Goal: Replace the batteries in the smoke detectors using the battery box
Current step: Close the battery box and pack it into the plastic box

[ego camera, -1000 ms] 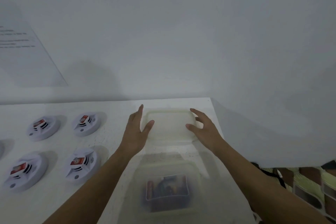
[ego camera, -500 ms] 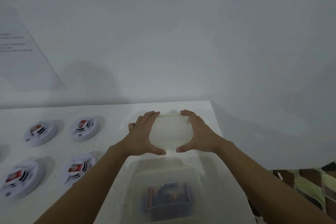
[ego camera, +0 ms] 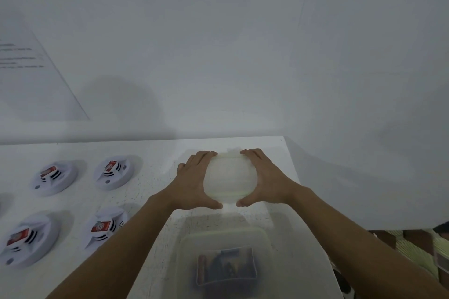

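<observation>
Several white round smoke detectors lie on the white table point(ego camera: 150, 153) at the left, two at the back point(ego camera: 57, 176) point(ego camera: 114, 171) and two nearer point(ego camera: 26, 240) point(ego camera: 104, 226), each showing a red battery. A translucent battery box point(ego camera: 226, 234) stands at the bottom centre with dark batteries point(ego camera: 226, 267) blurred inside. Beyond it sits a second translucent plastic piece point(ego camera: 229, 177), a lid or shallow box, I cannot tell which. My left hand point(ego camera: 192, 182) grips its left side and my right hand point(ego camera: 269, 179) grips its right side, with the thumbs wrapped round the near edge.
A white wall rises just behind the table. A sheet with printed lines point(ego camera: 29, 80) leans on the wall at the left. The table's right edge runs close past my right arm, with patterned fabric point(ego camera: 418, 245) below it.
My hands went from lying flat beside the far plastic piece to closing round its two sides, fingers over the far edge and thumbs round the near edge.
</observation>
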A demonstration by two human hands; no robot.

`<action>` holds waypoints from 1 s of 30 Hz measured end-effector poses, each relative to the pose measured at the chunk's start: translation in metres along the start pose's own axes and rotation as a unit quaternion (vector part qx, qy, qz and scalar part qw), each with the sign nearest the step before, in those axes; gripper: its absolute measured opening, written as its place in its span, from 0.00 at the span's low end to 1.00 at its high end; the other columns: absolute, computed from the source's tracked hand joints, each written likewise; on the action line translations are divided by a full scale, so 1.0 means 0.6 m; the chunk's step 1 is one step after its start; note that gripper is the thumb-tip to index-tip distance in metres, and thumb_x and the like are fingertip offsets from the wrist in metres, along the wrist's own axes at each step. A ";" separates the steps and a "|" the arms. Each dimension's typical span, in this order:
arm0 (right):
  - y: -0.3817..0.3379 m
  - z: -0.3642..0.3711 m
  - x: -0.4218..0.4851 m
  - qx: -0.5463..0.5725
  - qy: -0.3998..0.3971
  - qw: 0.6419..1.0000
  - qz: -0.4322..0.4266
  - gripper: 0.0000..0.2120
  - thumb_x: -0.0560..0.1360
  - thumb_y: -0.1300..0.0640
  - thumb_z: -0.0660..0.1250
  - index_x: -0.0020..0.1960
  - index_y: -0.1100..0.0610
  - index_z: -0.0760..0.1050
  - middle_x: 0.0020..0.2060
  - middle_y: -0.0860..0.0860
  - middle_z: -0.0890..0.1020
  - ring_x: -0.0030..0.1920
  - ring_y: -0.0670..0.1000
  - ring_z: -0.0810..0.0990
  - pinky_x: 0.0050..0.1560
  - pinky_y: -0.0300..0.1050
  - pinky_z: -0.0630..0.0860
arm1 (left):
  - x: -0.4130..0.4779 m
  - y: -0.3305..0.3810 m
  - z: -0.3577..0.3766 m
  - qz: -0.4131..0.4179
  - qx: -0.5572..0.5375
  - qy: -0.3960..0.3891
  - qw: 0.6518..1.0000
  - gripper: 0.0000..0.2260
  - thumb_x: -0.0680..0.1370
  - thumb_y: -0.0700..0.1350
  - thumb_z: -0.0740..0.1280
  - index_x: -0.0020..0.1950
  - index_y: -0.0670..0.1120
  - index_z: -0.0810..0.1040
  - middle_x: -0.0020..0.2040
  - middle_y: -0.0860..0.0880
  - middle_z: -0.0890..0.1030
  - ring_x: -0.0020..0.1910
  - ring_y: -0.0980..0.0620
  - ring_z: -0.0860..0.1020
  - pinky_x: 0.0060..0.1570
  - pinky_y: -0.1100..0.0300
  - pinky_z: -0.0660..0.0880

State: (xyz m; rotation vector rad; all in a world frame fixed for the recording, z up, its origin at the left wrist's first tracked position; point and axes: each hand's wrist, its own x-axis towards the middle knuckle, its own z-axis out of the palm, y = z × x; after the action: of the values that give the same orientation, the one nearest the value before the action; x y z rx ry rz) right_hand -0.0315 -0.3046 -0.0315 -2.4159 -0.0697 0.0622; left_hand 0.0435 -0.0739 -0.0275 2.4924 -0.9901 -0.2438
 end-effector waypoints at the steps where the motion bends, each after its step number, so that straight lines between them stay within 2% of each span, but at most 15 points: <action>1: 0.000 0.001 -0.003 0.011 -0.003 1.000 0.004 0.59 0.55 0.44 0.85 0.77 0.49 0.55 0.68 0.40 0.59 0.69 0.46 0.63 0.69 0.45 0.69 | -0.002 0.000 -0.001 -0.004 -0.003 -0.003 1.000 0.57 0.59 0.65 0.80 0.79 0.53 0.52 0.74 0.57 0.58 0.71 0.55 0.58 0.71 0.51 0.58; 3: 0.000 0.002 -0.008 0.022 -0.010 1.000 0.010 0.63 0.56 0.43 0.85 0.80 0.49 0.50 0.71 0.37 0.55 0.72 0.45 0.59 0.72 0.44 0.65 | -0.011 0.001 -0.001 -0.023 -0.024 -0.011 0.999 0.62 0.58 0.68 0.79 0.81 0.54 0.46 0.79 0.59 0.50 0.76 0.57 0.52 0.73 0.49 0.53; 5: 0.000 0.004 -0.011 0.030 -0.015 0.999 0.015 0.65 0.57 0.41 0.84 0.81 0.49 0.47 0.73 0.34 0.51 0.74 0.44 0.55 0.74 0.45 0.62 | -0.020 0.006 0.000 -0.068 -0.121 0.008 0.990 0.61 0.57 0.70 0.78 0.81 0.57 0.47 0.80 0.61 0.50 0.77 0.56 0.53 0.75 0.46 0.55; 8: 0.002 0.008 -0.012 0.051 -0.019 0.998 0.021 0.66 0.57 0.42 0.84 0.81 0.47 0.45 0.75 0.33 0.49 0.77 0.43 0.52 0.77 0.45 0.58 | -0.027 0.017 0.010 -0.177 -0.330 0.098 0.922 0.45 0.68 0.63 0.76 0.79 0.59 0.57 0.76 0.57 0.63 0.71 0.52 0.66 0.70 0.46 0.69; 11: 0.003 0.013 -0.013 0.090 -0.010 0.995 0.028 0.66 0.56 0.43 0.85 0.81 0.47 0.46 0.74 0.32 0.50 0.76 0.42 0.52 0.76 0.45 0.58 | -0.034 0.018 0.028 -0.208 -0.416 0.123 0.877 0.28 0.75 0.56 0.72 0.73 0.57 0.68 0.68 0.56 0.75 0.64 0.51 0.76 0.62 0.50 0.77; 13: 0.004 0.018 -0.015 0.123 0.001 0.992 0.035 0.67 0.55 0.45 0.86 0.81 0.47 0.47 0.73 0.31 0.51 0.75 0.40 0.54 0.73 0.41 0.59 | -0.041 0.023 0.038 -0.179 -0.433 0.122 0.875 0.21 0.78 0.56 0.68 0.70 0.58 0.71 0.63 0.57 0.79 0.62 0.53 0.78 0.57 0.56 0.79; 18: 0.004 0.027 -0.014 0.160 0.026 0.986 0.036 0.61 0.55 0.51 0.87 0.78 0.47 0.54 0.69 0.35 0.57 0.71 0.41 0.60 0.60 0.26 0.62 | -0.045 0.036 0.052 -0.181 -0.456 0.141 0.860 0.19 0.81 0.56 0.62 0.73 0.56 0.69 0.63 0.56 0.78 0.61 0.55 0.77 0.56 0.59 0.75; 21: 0.004 0.029 -0.010 0.159 0.039 0.986 0.037 0.58 0.54 0.53 0.88 0.75 0.47 0.57 0.67 0.38 0.60 0.68 0.44 0.63 0.57 0.26 0.65 | -0.042 0.039 0.057 -0.208 -0.450 0.151 0.855 0.20 0.82 0.57 0.60 0.74 0.54 0.68 0.64 0.53 0.76 0.62 0.51 0.76 0.58 0.56 0.73; 24: 0.002 0.030 -0.008 0.169 0.047 0.984 0.043 0.58 0.53 0.55 0.88 0.74 0.46 0.59 0.67 0.41 0.61 0.67 0.44 0.64 0.52 0.24 0.69 | -0.039 0.041 0.065 -0.223 -0.435 0.158 0.858 0.23 0.82 0.59 0.58 0.76 0.54 0.65 0.67 0.52 0.74 0.64 0.49 0.74 0.66 0.50 0.73; 28: 0.001 0.028 -0.012 0.189 0.047 0.979 0.056 0.58 0.52 0.57 0.88 0.74 0.47 0.59 0.68 0.42 0.61 0.67 0.43 0.64 0.48 0.18 0.68 | -0.042 0.036 0.059 -0.209 -0.423 0.111 0.874 0.23 0.82 0.61 0.56 0.76 0.55 0.63 0.68 0.54 0.74 0.66 0.50 0.73 0.66 0.51 0.72; 30: -0.004 0.024 -0.014 0.182 0.036 0.981 0.057 0.59 0.53 0.55 0.88 0.75 0.46 0.58 0.68 0.41 0.60 0.67 0.43 0.63 0.49 0.20 0.68 | -0.044 0.029 0.050 -0.204 -0.405 0.082 0.888 0.23 0.82 0.61 0.56 0.76 0.55 0.63 0.67 0.55 0.73 0.65 0.51 0.73 0.65 0.54 0.71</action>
State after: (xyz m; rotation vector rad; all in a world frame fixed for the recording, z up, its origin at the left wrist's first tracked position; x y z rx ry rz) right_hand -0.0411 -0.2942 -0.0405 -2.0516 0.1057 0.0375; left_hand 0.0042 -0.0769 -0.0459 1.8544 -0.1873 -0.4556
